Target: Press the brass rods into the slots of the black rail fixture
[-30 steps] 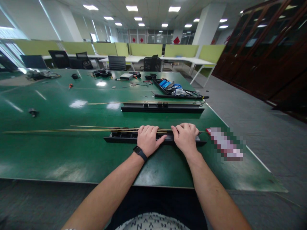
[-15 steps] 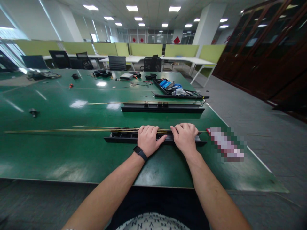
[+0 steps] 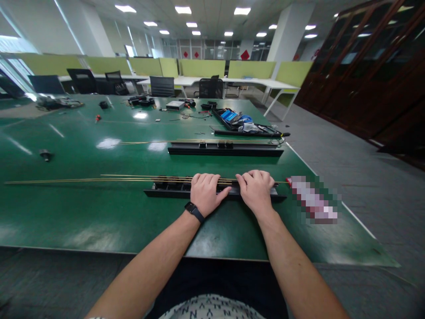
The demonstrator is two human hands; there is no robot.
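Note:
A long black rail, with dark blocks in its channel, lies crosswise on the green table in front of me. Several thin brass-coloured rods run along its top and stick out far past its left end. My left hand grips the rail near its middle, fingers curled over the rods and far edge, thumb stretched to the right. Closer to the right end, my right hand is closed over the rail in the same way, thumb toward the left hand. Both sets of fingertips are hidden behind the rail.
Beyond lies a second black rail with rods on it. A black tray holding blue items stands behind that. A pixelated pink-and-white item lies near the table's right edge. A small dark part sits at left.

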